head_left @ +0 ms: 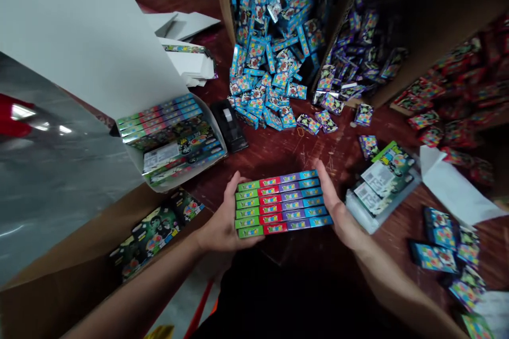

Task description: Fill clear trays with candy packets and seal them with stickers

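Note:
Between my two hands is a stack of several thin flat boxes (283,204), their edges banded green, red, purple and blue. My left hand (225,222) presses the green end, thumb up along the side and fingers partly beneath. The blue end rests against my right hand (340,212), whose fingers lie along it. To the left, an opened white carton (217,135) holds more such flat boxes (186,143), some with white labels. Right of my right hand, a clear plastic tray (371,222) carries a dark green box (393,161) and labelled sheets (376,183).
Blue packets (262,74) spill from a cardboard box at the back; purple packets (350,63) and red packets (457,90) lie further right. A black object (230,126) stands beside the white carton. Lower left, a cardboard box (63,286) contains dark printed boxes (153,235).

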### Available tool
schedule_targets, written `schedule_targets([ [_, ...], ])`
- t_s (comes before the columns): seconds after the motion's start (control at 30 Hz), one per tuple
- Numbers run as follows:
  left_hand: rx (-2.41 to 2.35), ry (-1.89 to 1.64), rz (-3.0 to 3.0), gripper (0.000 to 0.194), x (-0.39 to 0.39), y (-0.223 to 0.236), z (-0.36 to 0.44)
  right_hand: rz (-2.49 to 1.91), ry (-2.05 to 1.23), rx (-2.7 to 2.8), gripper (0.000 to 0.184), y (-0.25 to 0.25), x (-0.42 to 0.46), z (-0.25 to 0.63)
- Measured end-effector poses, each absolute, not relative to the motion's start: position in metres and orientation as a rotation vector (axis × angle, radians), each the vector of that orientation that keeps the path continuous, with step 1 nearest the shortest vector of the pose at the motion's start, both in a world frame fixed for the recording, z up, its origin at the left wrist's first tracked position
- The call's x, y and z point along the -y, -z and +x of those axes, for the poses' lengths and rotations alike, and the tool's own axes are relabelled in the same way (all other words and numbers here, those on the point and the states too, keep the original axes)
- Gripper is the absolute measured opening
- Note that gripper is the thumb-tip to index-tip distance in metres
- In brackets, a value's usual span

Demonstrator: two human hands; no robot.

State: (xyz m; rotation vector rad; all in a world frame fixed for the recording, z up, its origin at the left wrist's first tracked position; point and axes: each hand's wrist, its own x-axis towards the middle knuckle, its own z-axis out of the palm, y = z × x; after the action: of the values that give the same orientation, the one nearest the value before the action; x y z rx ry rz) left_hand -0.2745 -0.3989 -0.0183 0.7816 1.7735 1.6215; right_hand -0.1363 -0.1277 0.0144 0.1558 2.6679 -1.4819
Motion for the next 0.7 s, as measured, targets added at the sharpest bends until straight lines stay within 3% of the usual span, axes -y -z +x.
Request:
schedule_targets([
  [0.13,-1.856,-1.549,0.879,0.138,0.396,0.029,-0.266,-0.225,0.710,-2.993,0.126,-0.037,0.137,-0.158],
  [0.23,-1.959,-1.441,1.218,0.156,0.404,0.031,-0.270,-0.502,0.389,-3.005,0.114,-0.044,0.146,-0.177],
  [0.3,-2.119,-1.321,1.434,0.159,0.421,0.024,-0.286,-0.587,0.320,-2.993,0.101,-0.039,0.148,-0.187],
  [0.33,-2.255,-1.273,1.469,0.151,0.434,0.019,-0.298,-0.610,0.307,-2.993,0.098,-0.035,0.148,-0.191],
  [0.47,-3.028,-0.921,1.331,0.092,0.492,0.003,-0.358,-0.682,0.295,-2.986,0.098,-0.023,0.140,-0.199],
  [0.57,-3.158,-0.504,1.324,0.093,0.518,0.000,-0.401,-0.698,0.298,-2.969,0.098,-0.026,0.135,-0.202],
  [0.7,-3.019,-0.287,1.436,0.090,0.520,-0.013,-0.429,-0.667,0.349,-2.962,0.099,-0.044,0.138,-0.215],
])
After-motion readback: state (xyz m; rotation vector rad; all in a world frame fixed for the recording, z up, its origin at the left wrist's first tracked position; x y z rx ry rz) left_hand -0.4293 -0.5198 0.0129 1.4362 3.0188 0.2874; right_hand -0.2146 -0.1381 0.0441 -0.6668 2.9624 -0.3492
